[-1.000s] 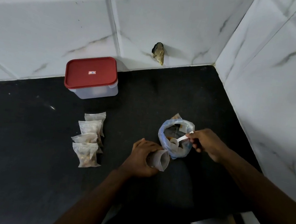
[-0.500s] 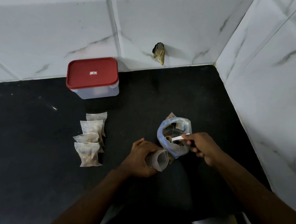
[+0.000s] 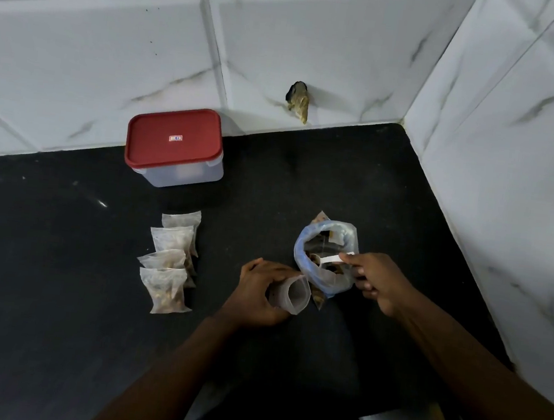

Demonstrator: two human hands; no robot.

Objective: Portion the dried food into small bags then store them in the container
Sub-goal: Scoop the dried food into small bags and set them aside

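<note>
Head view: a small bag (image 3: 289, 295) is held open by the left hand (image 3: 259, 295) on the bench (image 3: 51, 323) while a spoon (image 3: 333, 259), pinched by the right hand (image 3: 377, 283), is dipped in the dried-food bag (image 3: 327, 256), so pieces could be spilled if that mouth sags.

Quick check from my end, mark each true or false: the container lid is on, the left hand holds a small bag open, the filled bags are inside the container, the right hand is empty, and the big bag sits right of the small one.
1. The red lid is on the container. True.
2. The left hand holds a small bag with its mouth open. True.
3. The filled bags are inside the container. False: they lie on the black counter, in front of the container.
4. The right hand is empty. False: it holds a white spoon that reaches into the big bag.
5. The big bag sits right of the small bag. True.
</note>
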